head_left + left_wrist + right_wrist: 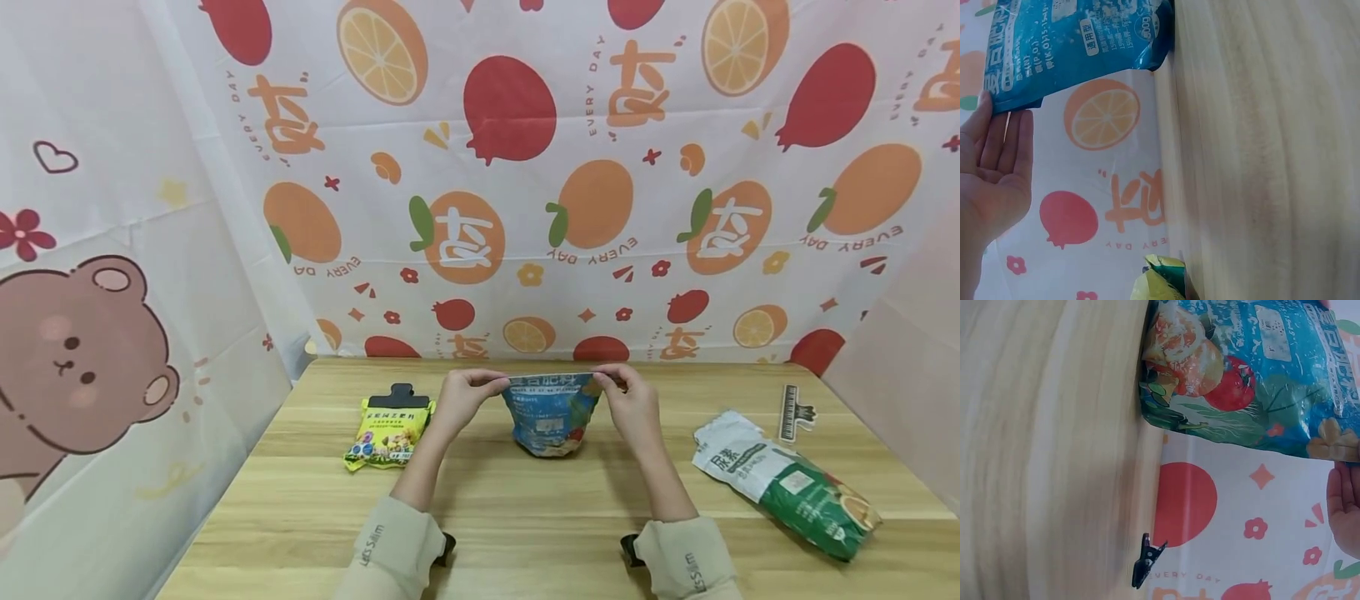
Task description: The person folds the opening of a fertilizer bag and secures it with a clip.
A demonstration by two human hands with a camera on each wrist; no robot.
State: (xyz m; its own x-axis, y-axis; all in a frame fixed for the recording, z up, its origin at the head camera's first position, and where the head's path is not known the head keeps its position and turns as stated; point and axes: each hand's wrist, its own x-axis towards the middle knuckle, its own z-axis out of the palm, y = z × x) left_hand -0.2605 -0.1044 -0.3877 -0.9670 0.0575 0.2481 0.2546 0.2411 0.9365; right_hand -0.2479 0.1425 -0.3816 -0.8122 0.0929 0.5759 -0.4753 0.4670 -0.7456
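Blue compound-fertilizer bag is standing near the middle of the wooden table in the head view, its base appearing to rest on the wood. The left hand is pinching the bag's top left corner and the right hand is pinching its top right corner, so the upper edge is stretching taut between them. On the left, a yellow flower-printed packet is lying with a black clip gripping its far end. On the right, a green-and-white urea bag is lying slantwise, and a white-and-dark clip is lying just beyond it. A fruit-printed cloth is hanging behind the table's far edge.

In the left wrist view, the left hand is holding the bag's corner with the thumb on one face and the fingers behind. Part of the yellow packet is showing farther left.

In the right wrist view, the bag's tomato picture is facing the camera. The right hand is showing only partly, its fingers touching the top corner. The white-and-dark clip is lying farther right, near the far edge.
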